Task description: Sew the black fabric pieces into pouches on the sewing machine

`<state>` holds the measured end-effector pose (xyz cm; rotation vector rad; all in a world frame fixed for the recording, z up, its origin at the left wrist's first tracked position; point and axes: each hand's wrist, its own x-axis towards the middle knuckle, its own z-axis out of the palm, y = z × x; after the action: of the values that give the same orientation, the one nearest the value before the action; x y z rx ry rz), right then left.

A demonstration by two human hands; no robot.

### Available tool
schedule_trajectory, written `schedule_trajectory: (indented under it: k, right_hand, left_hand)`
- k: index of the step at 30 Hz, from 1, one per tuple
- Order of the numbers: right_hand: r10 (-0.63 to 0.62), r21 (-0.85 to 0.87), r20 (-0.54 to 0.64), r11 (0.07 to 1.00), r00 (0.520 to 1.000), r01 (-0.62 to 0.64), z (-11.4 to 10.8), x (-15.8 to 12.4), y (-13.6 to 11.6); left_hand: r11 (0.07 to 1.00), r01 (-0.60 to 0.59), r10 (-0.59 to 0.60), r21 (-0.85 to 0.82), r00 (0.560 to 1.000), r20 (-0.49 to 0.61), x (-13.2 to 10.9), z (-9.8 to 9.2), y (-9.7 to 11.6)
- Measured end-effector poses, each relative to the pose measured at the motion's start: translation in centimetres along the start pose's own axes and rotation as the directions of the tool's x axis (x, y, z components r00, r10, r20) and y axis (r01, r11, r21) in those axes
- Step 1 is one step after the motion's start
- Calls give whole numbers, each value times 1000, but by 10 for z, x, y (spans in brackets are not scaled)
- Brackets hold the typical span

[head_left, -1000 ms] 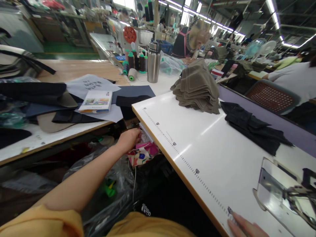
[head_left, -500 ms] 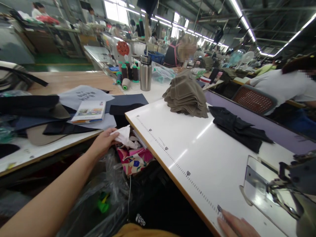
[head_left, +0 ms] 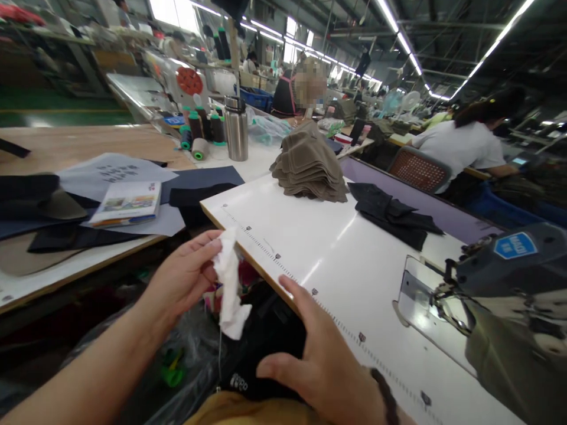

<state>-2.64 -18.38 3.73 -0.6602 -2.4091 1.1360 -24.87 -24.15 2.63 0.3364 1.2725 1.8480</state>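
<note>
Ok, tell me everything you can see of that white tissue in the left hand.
The white tissue is crumpled and creased, plain, soft thin paper by its look. It hangs lengthwise, its top pinched in the grip of the left hand, its lower end bunched and free. It is in the air beside the white table. The right hand is near but apart.

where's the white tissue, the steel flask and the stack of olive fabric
white tissue (head_left: 230, 292): head view, middle of the crumpled hanging part.
steel flask (head_left: 237, 139): head view, middle of its body.
stack of olive fabric (head_left: 308, 168): head view, front slope of the pile.
</note>
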Motion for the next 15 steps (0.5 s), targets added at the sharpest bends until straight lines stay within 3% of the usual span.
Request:
schedule_trajectory:
  k: [3, 6, 9, 12, 15]
  right_hand:
    - [191, 411, 144, 881, 971, -234, 28, 20, -1]
    - [380, 644, 311, 589, 871, -488, 35, 13, 16]
    - [362, 738, 443, 373, 820, -563, 27, -2, 28]
    - [323, 764, 491, 286, 809, -578, 17, -9, 29]
    - [332, 764, 487, 287, 808, -579, 12, -8, 25]
  left_hand:
    - [994, 102, -94, -48, 983, 159, -12, 26, -22]
    - [991, 112, -101, -78, 986, 135, -9, 34, -38]
    - [990, 86, -72, -110, 990, 124, 1, 36, -43]
    - [995, 41, -20, -88, 974, 227, 3, 37, -40]
    - [969, -155, 57, 192, 898, 437, -10, 39, -34]
